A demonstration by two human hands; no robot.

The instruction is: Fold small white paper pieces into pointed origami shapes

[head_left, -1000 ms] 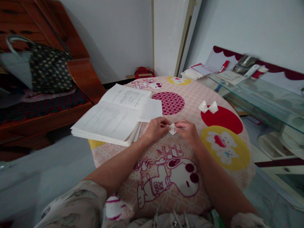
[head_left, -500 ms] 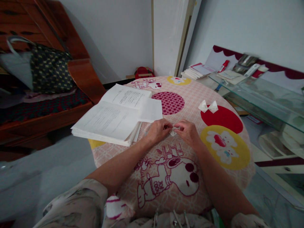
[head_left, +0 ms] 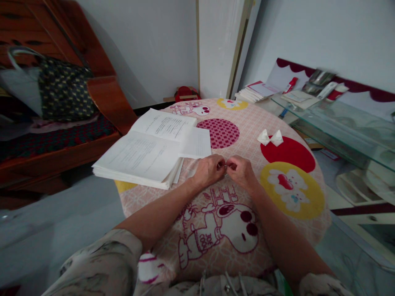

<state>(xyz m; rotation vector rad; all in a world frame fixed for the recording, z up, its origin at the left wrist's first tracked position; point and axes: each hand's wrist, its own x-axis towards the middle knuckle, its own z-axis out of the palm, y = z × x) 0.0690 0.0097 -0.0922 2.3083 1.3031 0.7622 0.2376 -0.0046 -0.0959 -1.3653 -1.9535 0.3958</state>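
Note:
Over the middle of the cloth-covered table, my left hand and my right hand meet at their fingertips. Both are closed in a pinch around a small piece of folded white paper, which is almost wholly hidden by the fingers. Beyond my right hand, a folded white paper shape with two pointed halves rests partly on the red circle of the cloth. An open book with printed pages lies left of my left hand, and a loose white sheet overlaps its right edge.
A glass shelf unit stands close along the table's right side, with cups and papers on it. Several booklets are stacked at the back right. To the left is a wooden bench with a dark patterned bag.
My hands have drawn together until the fingertips touch. The folded paper, seen between them before, is now mostly covered by the fingers. The book and the pointed paper shape have stayed put.

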